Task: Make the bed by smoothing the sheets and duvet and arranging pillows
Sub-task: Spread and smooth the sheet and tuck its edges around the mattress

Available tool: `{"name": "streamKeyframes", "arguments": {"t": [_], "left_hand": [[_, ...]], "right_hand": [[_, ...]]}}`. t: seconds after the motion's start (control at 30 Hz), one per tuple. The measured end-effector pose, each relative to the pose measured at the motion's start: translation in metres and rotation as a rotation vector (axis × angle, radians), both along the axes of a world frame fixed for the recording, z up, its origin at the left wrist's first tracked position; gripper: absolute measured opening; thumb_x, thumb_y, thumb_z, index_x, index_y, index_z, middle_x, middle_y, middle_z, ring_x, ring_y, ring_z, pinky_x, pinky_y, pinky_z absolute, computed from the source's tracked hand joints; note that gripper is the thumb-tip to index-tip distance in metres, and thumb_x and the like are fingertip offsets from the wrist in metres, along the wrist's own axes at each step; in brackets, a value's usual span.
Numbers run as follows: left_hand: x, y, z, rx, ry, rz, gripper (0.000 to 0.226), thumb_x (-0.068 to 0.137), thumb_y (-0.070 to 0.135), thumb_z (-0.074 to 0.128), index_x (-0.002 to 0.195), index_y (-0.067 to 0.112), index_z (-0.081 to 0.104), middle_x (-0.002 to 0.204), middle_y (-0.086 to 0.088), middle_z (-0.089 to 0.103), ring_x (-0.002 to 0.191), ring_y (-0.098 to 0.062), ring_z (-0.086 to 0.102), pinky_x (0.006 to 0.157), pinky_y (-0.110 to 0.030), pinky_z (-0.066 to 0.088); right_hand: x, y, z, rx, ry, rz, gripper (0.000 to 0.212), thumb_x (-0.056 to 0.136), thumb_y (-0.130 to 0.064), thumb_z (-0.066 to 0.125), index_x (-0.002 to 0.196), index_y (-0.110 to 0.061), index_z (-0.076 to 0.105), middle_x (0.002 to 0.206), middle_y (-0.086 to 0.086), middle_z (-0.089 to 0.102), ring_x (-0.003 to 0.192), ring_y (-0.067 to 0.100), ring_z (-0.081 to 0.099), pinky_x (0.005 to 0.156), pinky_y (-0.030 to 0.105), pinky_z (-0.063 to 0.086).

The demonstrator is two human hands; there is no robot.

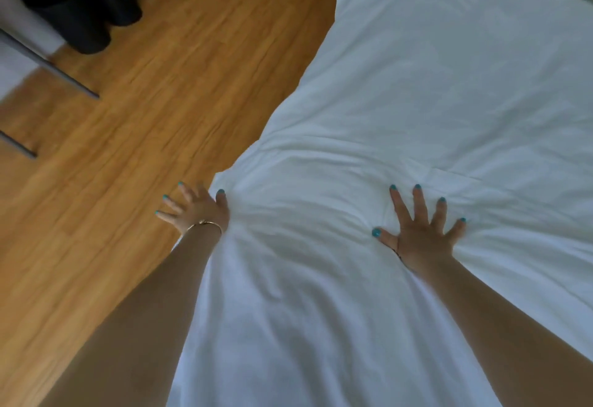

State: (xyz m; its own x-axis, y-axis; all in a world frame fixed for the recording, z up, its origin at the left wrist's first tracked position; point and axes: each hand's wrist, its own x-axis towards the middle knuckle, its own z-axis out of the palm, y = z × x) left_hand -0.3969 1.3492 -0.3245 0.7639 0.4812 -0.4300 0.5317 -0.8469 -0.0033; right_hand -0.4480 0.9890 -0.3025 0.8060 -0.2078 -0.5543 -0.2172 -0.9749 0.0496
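Item: white duvet [401, 101], spread over the bed and filling the right and centre of the view, its near edge running diagonally beside the wooden floor [144, 117]. Surface mostly flat toward the far end; creases gather in a band across the middle, radiating from where the hands meet it. Right hand [420, 233]: fingers straight and fanned wide, palm pressed flat onto the cloth, holding nothing, a placement that suits spreading pressure to push wrinkles outward. Left hand [195, 210]: at the duvet's side edge, fingers spread and loose over the floor side, thumb touching the fabric's border, gripping nothing that can be seen; likely set there to draw or steady the edge while the other hand smooths. A thin bracelet [205, 225] sits on the left wrist. Both arms extend from the lower frame. Pillows: none clearly in view. Beyond, upper left: dark cylindrical objects [80, 5] standing on the floor, well apart from the bed.
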Motion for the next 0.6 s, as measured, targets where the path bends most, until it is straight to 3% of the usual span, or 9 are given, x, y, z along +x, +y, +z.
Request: {"name": "streamKeyframes", "arguments": {"t": [0.07, 0.13, 0.2, 0.3, 0.43, 0.6], "left_hand": [[0.007, -0.041, 0.012, -0.186, -0.331, -0.139, 0.058, 0.1, 0.046, 0.025, 0.153, 0.023, 0.02, 0.161, -0.009, 0.012, 0.147, -0.033, 0.008, 0.113, -0.063, 0.009], [-0.001, -0.099, 0.024, -0.303, -0.474, -0.467, 0.059, 0.096, 0.052, 0.023, 0.152, 0.031, 0.023, 0.16, -0.004, 0.017, 0.148, -0.025, 0.009, 0.111, -0.065, 0.01], [-0.024, -0.148, 0.024, -0.312, -0.366, -0.659, 0.064, 0.091, 0.065, 0.016, 0.151, 0.045, 0.01, 0.162, 0.003, 0.003, 0.149, -0.022, -0.007, 0.108, -0.069, 0.0], [-0.048, -0.163, 0.002, -0.153, -0.205, -0.676, 0.071, 0.085, 0.077, 0.012, 0.146, 0.052, -0.014, 0.159, 0.007, -0.023, 0.145, -0.023, -0.025, 0.106, -0.072, -0.009], [-0.043, -0.166, -0.017, -0.054, -0.282, -0.692, 0.075, 0.085, 0.076, 0.016, 0.15, 0.047, -0.005, 0.162, 0.001, -0.013, 0.148, -0.028, -0.013, 0.107, -0.073, -0.001], [-0.033, -0.172, -0.038, 0.009, -0.248, -0.728, 0.076, 0.086, 0.07, 0.016, 0.152, 0.038, -0.001, 0.162, -0.007, -0.004, 0.148, -0.035, -0.003, 0.103, -0.076, 0.006]], "right_hand": [[0.003, -0.003, 0.0, 0.016, 0.028, -0.01, 0.086, 0.079, -0.084, 0.023, 0.128, -0.056, -0.043, 0.152, -0.011, -0.04, 0.145, 0.037, -0.024, 0.111, 0.069, -0.004], [0.005, -0.004, 0.0, 0.045, 0.061, -0.022, 0.088, 0.079, -0.084, 0.026, 0.125, -0.058, -0.044, 0.15, -0.012, -0.043, 0.144, 0.036, -0.027, 0.111, 0.068, -0.007], [0.007, -0.009, 0.003, 0.085, 0.093, -0.034, 0.09, 0.077, -0.086, 0.028, 0.122, -0.059, -0.045, 0.148, -0.014, -0.045, 0.143, 0.036, -0.03, 0.11, 0.067, -0.01], [0.01, -0.011, 0.003, 0.172, 0.125, -0.011, 0.093, 0.073, -0.088, 0.031, 0.123, -0.06, -0.044, 0.145, -0.015, -0.048, 0.14, 0.035, -0.035, 0.109, 0.065, -0.016], [0.016, -0.022, -0.004, 0.216, 0.155, 0.003, 0.098, 0.07, -0.09, 0.033, 0.122, -0.059, -0.044, 0.142, -0.014, -0.052, 0.136, 0.036, -0.041, 0.106, 0.065, -0.021], [0.019, -0.023, -0.017, 0.204, 0.135, 0.019, 0.103, 0.069, -0.091, 0.035, 0.122, -0.056, -0.045, 0.133, -0.014, -0.059, 0.132, 0.038, -0.046, 0.101, 0.064, -0.027]]}}
